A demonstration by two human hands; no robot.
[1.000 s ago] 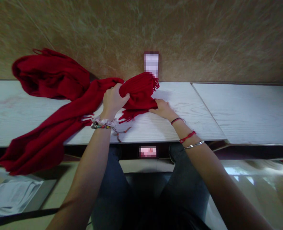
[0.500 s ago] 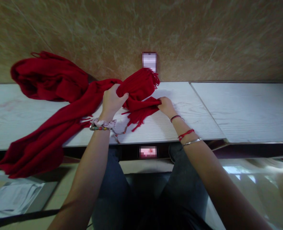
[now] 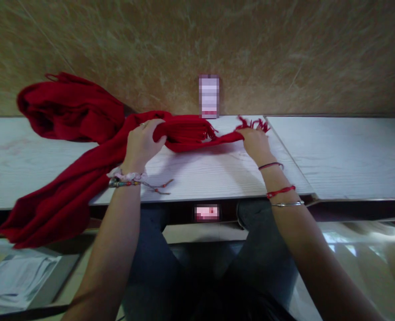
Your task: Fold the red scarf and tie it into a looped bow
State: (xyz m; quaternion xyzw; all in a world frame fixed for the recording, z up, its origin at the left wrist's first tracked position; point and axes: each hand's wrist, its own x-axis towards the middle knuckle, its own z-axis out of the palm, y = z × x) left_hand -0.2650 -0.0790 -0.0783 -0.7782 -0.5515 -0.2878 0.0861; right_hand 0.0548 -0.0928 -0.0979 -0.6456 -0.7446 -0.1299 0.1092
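Note:
A red fringed scarf [image 3: 191, 129] runs between my hands over the white wood-grain table. My left hand [image 3: 143, 141] is closed around it, thumb toward the middle, where the cloth loops beside a folded fringed part. Close to one fringed end, my right hand [image 3: 256, 143] grips the scarf and holds a narrow stretch of it out to the right. Leftward, a long red length slants down past the table's front edge. A bunched heap of red cloth [image 3: 72, 109] lies at the back left; whether it belongs to the same scarf I cannot tell.
The white table [image 3: 344, 156] has a seam right of my right hand. Behind it rises a brown marbled surface [image 3: 284, 53]. A blurred-out phone-shaped object [image 3: 209, 96] is at the back middle. Papers [image 3: 20, 276] lie in a grey tray at lower left.
My right hand has moved right and slightly up with the fringed end, stretching the cloth out. My left hand has shifted left, and the folded fringed part has dropped lower.

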